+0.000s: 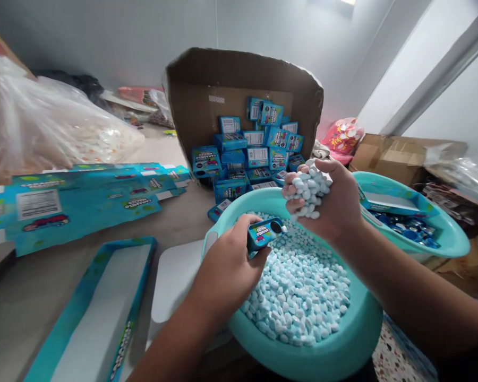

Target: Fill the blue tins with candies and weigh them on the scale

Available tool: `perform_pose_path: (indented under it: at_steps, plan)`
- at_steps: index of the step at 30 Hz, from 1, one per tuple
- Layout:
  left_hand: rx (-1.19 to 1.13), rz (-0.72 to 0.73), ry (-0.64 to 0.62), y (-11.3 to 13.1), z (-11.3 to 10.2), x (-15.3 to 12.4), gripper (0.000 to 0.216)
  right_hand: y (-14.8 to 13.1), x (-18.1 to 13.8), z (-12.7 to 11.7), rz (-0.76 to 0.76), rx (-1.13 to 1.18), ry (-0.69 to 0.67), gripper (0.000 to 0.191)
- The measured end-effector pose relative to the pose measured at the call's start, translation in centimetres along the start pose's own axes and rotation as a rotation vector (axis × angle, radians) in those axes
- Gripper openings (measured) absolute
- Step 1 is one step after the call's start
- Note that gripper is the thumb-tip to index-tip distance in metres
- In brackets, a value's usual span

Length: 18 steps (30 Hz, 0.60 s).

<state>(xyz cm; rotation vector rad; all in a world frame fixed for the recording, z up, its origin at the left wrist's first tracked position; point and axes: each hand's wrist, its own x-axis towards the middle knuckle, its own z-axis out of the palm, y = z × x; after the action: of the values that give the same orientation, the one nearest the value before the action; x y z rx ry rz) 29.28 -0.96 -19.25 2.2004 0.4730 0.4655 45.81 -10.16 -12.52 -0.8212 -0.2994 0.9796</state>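
My left hand (239,265) is wrapped round a small blue candy tin (261,233) with a round dark opening in its top. One pale candy sits at the edge of that opening. Up to the right, my right hand (334,204) is cupped round a heap of pale blue and white candies (311,188). Both hands are over a turquoise tub (366,318) holding a deep bed of the same candies (298,292). The lower part of the tin is hidden by my left fingers.
Behind the tub, a tilted cardboard box (191,106) holds many blue tins (257,156). A second turquoise tub (454,233) with shiny blue pieces stands right. An open display tray (107,297), flat printed cartons (83,201) and a clear plastic bag (63,127) lie left.
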Motion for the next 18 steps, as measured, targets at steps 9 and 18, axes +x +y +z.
perform_pose_path:
  at_steps: [9, 18]
  plan:
    - [-0.097, -0.058, -0.069, 0.1, -0.1, 0.1, 0.033, 2.6, -0.1, -0.8, -0.057, -0.074, 0.049, 0.019]
    - [-0.065, -0.073, -0.098, 0.0, -0.1, -0.1, 0.033, 2.1, -0.3, -0.9, -0.101, -0.198, 0.012, 0.027]
